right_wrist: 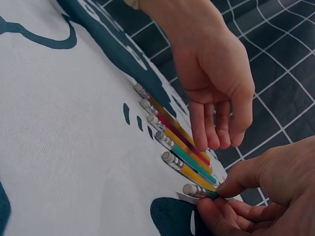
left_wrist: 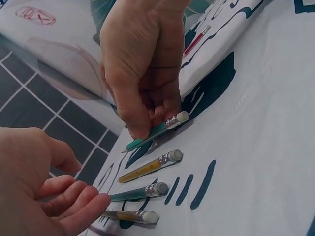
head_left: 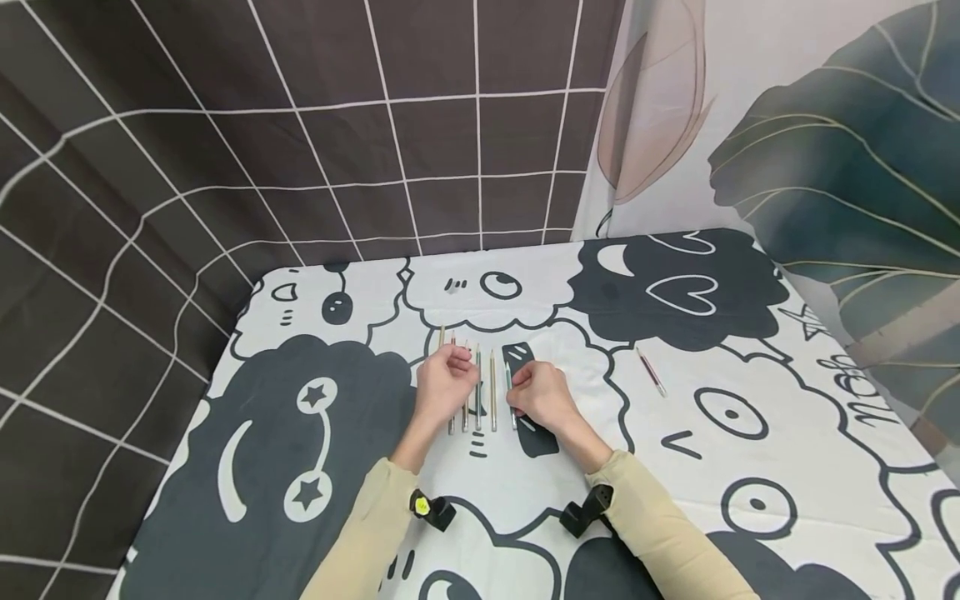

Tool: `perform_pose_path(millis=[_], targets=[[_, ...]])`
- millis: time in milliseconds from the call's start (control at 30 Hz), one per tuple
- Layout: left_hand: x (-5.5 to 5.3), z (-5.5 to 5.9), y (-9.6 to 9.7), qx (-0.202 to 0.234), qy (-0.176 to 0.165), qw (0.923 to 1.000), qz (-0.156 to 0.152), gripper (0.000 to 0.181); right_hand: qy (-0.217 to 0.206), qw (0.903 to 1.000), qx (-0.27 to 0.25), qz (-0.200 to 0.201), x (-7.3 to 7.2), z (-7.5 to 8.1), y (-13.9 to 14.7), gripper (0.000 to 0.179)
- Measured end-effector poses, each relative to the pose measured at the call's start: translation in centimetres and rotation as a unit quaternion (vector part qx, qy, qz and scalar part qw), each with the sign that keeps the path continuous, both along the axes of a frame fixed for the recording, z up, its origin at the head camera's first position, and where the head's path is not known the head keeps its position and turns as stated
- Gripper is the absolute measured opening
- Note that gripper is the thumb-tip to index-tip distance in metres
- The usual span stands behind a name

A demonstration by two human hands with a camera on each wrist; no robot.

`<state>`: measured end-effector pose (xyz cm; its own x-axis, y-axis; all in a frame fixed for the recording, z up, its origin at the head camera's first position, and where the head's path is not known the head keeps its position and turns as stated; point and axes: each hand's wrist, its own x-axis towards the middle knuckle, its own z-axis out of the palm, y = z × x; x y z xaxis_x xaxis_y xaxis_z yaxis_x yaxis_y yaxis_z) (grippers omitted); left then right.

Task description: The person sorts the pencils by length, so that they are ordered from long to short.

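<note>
My right hand pinches a green pencil between thumb and fingers, its white eraser end facing my body. This pencil is at the right end of a side-by-side row on the cloth. Beside it lie a yellow pencil and another green pencil, followed by further yellow ones and a red pencil. Over the left part of the row hovers my left hand, fingers loosely bent and holding nothing. It covers part of several pencils in the head view.
A separate red pencil lies slanted on the cloth to the right. The black-and-white cartoon cloth covers the work surface. Behind it hangs a dark curtain with a white grid, and a leaf-patterned curtain is at the right.
</note>
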<state>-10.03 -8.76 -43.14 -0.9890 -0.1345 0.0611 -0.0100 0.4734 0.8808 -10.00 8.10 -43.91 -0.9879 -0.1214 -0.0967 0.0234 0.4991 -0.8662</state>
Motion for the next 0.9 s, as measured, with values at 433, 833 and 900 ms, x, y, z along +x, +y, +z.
perform_pose_path(millis=[433,833,900], targets=[[-0.01,-0.09,-0.23,-0.006,0.006,1.0000,0.002,0.017,0.001,0.9999,0.013,0.003,-0.07,0.13,-0.27,0.010],[0.00,-0.09,-0.35,-0.002,0.011,0.9999,0.000,0.018,0.009,0.9992,0.038,0.006,-0.29,0.13,-0.45,0.009],[0.01,-0.03,-0.38,-0.001,0.014,0.9999,0.000,0.018,0.011,0.9991,0.039,0.007,-0.31,0.15,-0.45,0.008]])
